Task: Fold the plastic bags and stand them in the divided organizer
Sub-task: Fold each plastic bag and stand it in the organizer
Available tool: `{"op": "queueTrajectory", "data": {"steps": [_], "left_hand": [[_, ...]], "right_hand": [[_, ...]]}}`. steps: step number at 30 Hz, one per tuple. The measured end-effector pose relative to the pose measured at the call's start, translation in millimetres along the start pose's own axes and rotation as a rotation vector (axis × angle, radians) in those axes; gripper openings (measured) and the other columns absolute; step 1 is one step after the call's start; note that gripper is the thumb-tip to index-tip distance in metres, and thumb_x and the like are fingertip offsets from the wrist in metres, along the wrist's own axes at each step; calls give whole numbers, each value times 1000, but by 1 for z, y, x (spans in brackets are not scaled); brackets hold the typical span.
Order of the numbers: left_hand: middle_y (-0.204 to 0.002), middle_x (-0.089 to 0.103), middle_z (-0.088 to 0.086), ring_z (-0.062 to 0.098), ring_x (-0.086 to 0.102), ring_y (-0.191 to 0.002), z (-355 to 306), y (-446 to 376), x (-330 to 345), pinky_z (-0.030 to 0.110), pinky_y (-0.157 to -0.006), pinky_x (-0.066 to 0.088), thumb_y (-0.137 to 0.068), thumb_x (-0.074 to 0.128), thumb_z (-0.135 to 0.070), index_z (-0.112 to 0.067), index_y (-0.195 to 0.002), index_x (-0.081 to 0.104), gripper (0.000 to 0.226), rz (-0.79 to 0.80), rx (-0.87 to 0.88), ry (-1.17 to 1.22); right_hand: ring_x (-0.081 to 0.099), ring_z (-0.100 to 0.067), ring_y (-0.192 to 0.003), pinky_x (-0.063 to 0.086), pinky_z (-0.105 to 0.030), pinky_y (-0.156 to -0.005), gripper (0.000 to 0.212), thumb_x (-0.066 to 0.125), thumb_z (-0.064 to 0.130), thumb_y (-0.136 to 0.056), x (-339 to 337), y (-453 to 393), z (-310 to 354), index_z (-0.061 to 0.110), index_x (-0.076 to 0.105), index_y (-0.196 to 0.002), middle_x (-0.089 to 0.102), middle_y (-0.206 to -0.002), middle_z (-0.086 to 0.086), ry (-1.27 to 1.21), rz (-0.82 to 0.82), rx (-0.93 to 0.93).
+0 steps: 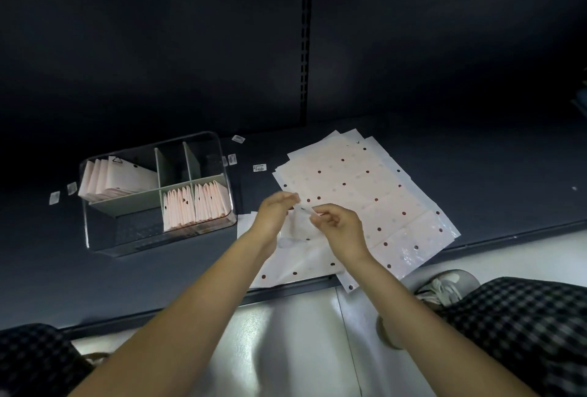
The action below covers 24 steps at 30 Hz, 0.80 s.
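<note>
**Bag fold in progress, organizer partly filled**

Both forearms reach in; left hand (276,210) and right hand (336,225) pinch one dotted bag (295,256) at its top edge, close together above the shelf (476,167). Judged step: starting a fold. Next: crease evenly, then stand it in the organizer (203,225), left, where folded bags (193,206) stand. Flat stack (365,193) lies beneath, crowding the fold.

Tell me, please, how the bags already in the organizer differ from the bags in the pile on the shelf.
The bags in the organizer are folded small, while the pile on the shelf lies unfolded in full sheets. The organizer bags stand upright on edge, packed between dividers; the pile lies flat, loosely fanned. The organizer bags are contained by the clear organizer; the pile spreads to the shelf's front edge. Both are pale pink with dark dots.
</note>
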<state>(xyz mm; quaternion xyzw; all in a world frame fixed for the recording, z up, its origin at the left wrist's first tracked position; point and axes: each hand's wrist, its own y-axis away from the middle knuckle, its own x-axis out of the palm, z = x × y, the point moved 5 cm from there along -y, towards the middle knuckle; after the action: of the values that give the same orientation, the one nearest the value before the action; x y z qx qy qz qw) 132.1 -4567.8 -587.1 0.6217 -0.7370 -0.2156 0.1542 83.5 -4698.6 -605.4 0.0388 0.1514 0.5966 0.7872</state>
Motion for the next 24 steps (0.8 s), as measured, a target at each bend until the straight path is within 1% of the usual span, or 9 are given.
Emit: {"op": "queueTrajectory", "data": {"steps": [2, 4, 6, 8, 11, 13, 17, 20, 24], "left_hand": [[-100, 56, 0, 16, 52, -94, 9, 6, -5, 23, -81, 40, -92, 56, -10, -21, -82, 57, 14, -98, 220, -121], [-114, 50, 0, 20, 48, -108, 35, 23, -11, 25, -92, 37, -92, 57, -14, -19, -98, 56, 8, -126, 436, -497], [-139, 40, 4, 23, 36, -130, 75, 36, -14, 25, -107, 27, -96, 50, -25, -13, -124, 50, 31, -57, 526, -836], [-159, 1, 2, 20, 1, -146, 110, 40, -19, 28, -118, -1, -99, 29, -44, -13, -149, 18, 60, 1, 498, -1118], [-149, -33, 2, 21, -28, -140, 132, 40, -23, 33, -111, -25, -86, -3, -65, -18, -144, -23, 77, 5, 440, -1382], [-153, -22, 8, 30, -20, -141, 129, 42, -20, 39, -112, -22, -84, -2, -68, -12, -147, -11, 85, -3, 423, -1422], [-151, 26, 18, 37, 25, -138, 120, 47, -16, 44, -112, 0, -89, 8, -65, -6, -144, 32, 85, -37, 405, -1465], [-150, 29, 19, 38, 28, -138, 122, 47, -15, 52, -113, 11, -88, 9, -66, -5, -143, 35, 86, -44, 349, -1454], [-149, 30, 22, 41, 27, -137, 123, 47, -14, 48, -112, 6, -88, 12, -67, -5, -143, 36, 86, -73, 344, -1438]], "right_hand": [[55, -11, -73, 44, -21, -74, 19, 59, 3, -88, -4, -2, -10, 18, 70, -94, 62, -74, 2, -57, -2, 59], [56, -11, -77, 44, -18, -74, 20, 57, 5, -89, -10, -6, -21, 22, 67, -92, 63, -81, 1, -107, -48, 131], [54, -11, -77, 41, -18, -73, 11, 60, 11, -90, -16, -11, -29, 20, 64, -85, 59, -77, 4, -105, -96, 189], [47, -12, -68, 38, -22, -69, 21, 62, 16, -89, -20, -16, -35, 17, 59, -68, 51, -65, 5, -72, -111, 204], [33, -15, -58, 28, -27, -61, 38, 61, 21, -90, -22, -23, -44, 12, 45, -57, 35, -57, 2, 20, -75, 226], [36, -16, -60, 31, -27, -64, 27, 60, 16, -88, -23, -30, -48, 12, 48, -65, 40, -61, 1, 97, -52, 258], [54, -18, -76, 44, -32, -76, 10, 65, 17, -86, -25, -44, -47, 12, 61, -79, 60, -82, -2, 130, -59, 301], [57, -23, -80, 50, -42, -84, 22, 66, 21, -86, -24, -54, -44, 12, 62, -66, 63, -82, -9, 132, -51, 294], [58, -22, -94, 47, -38, -92, 13, 56, 13, -90, -21, -64, -40, 16, 66, -81, 63, -97, -3, 210, -55, 246]]}}
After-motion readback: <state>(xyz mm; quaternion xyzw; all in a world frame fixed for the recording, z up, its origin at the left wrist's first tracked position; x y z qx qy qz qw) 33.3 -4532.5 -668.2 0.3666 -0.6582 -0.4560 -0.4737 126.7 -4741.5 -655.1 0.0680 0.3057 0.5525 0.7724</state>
